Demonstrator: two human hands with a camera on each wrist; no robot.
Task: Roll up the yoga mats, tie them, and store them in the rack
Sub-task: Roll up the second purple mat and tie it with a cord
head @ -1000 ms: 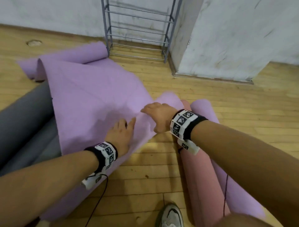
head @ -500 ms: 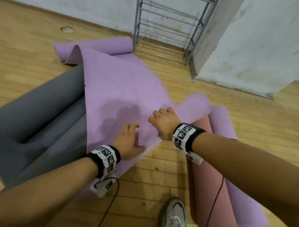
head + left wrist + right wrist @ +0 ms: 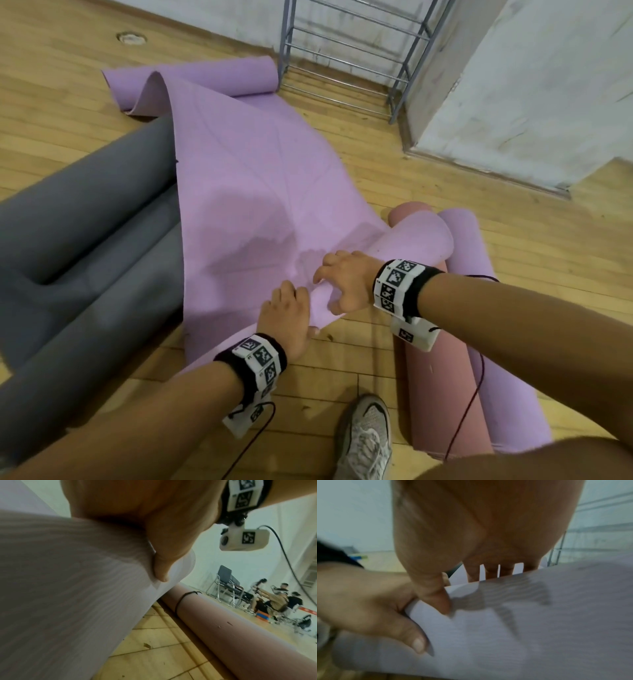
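Gym corner with wooden plank floor [image 3: 513, 240].
Scuffed white walls [image 3: 548, 85]; round floor fitting [image 3: 131, 37]; folding chairs [image 3: 226, 584] and seated people [image 3: 274, 601] far off.

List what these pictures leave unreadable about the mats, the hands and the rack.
- Rack: top cut off by the head view's upper edge; blurred in the right wrist view.
- Grey mats: near ends cut off by the head view's left edge.
- Left hand: fingertips hidden under the purple mat in the head view.
- Right hand: fingertips hidden behind the mat's edge in the right wrist view.
- Pink roll: one tie shows; its far end is hidden.
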